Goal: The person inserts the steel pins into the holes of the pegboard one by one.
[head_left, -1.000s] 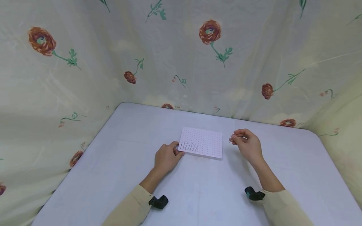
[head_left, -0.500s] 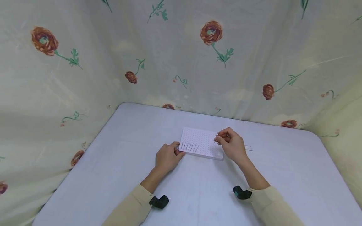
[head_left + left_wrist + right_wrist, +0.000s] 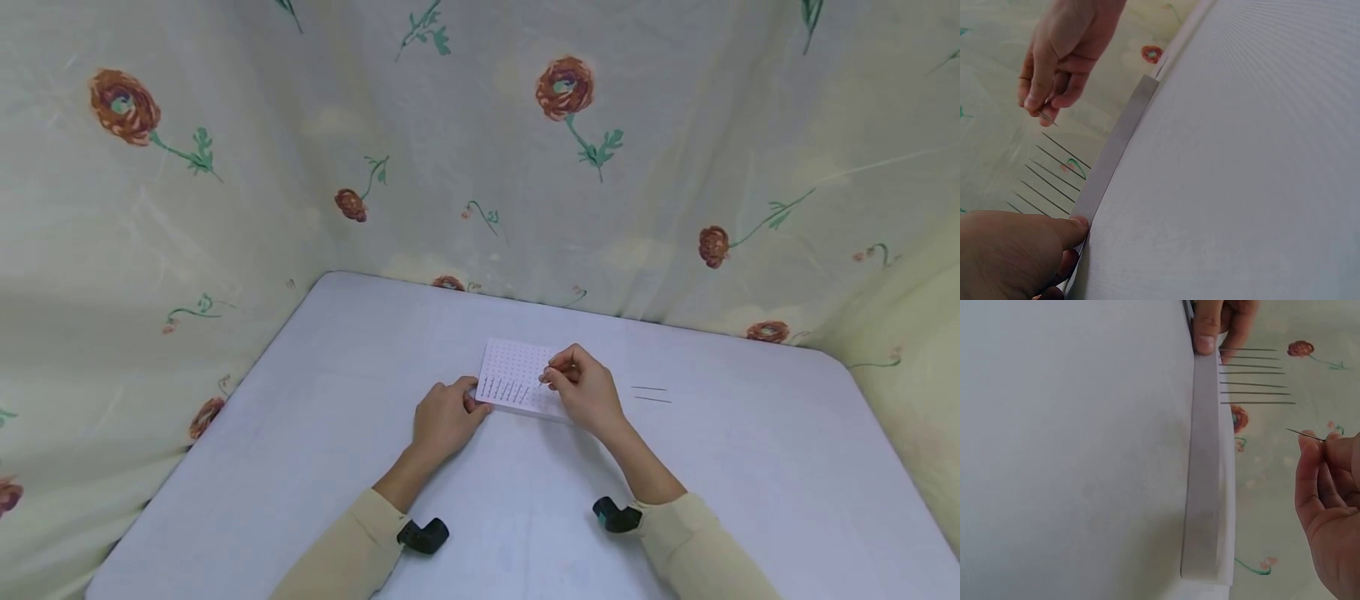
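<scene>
A white board (image 3: 517, 354) with a grid of small holes lies on the table. Several thin metal pins (image 3: 1254, 383) stand upright in a row by its near edge, starting from the left end. My left hand (image 3: 445, 417) grips the board's near left corner, the thumb on the front side as the left wrist view shows. Between thumb and fingertips my right hand (image 3: 588, 396) pinches another thin metal pin (image 3: 1300, 434), held over the board just right of the row. That hand covers the board's right part in the head view.
Two loose pins (image 3: 651, 399) lie on the white tabletop (image 3: 735, 450) to the right of the board. A flower-printed curtain (image 3: 450, 125) hangs behind the table and along both sides. Each sleeve cuff carries a black wrist camera (image 3: 423, 536).
My right hand has moved left with its pin, from beside the board to over it, uncovering the two loose pins. The left hand has kept its grip on the corner.
</scene>
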Demonstrator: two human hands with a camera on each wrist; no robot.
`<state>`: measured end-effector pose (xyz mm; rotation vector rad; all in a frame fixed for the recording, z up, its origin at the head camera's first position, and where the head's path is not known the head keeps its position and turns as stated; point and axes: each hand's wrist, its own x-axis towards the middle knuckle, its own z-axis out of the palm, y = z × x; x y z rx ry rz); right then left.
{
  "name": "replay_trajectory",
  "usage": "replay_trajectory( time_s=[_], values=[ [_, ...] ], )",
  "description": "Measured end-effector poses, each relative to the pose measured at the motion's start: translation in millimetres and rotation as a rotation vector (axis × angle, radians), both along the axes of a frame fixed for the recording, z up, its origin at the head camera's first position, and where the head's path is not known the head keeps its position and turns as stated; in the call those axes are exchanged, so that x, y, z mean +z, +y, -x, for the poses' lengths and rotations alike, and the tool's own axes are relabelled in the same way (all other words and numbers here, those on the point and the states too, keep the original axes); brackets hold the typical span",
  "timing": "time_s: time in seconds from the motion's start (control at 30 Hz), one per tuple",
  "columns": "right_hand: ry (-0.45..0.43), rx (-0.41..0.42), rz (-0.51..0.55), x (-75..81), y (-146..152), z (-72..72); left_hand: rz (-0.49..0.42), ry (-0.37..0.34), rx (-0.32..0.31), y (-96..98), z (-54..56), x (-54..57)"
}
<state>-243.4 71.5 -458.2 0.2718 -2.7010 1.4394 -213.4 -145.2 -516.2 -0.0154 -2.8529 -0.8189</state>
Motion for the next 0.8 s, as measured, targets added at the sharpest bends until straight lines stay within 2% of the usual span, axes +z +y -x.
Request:
replay_trajectory(
  time_s=[0.33, 0.8],
  values=[
    [0.01, 0.089, -0.077, -11.9, -9.4, -2.9, 0.017, 0.0, -0.004, -0.4, 0.1, 0.9],
    [0.021, 0.114, -0.179, -18.4, -12.7, -5.1, 0.015, 0.002, -0.01, -1.5, 0.3, 1.8]
  ],
)
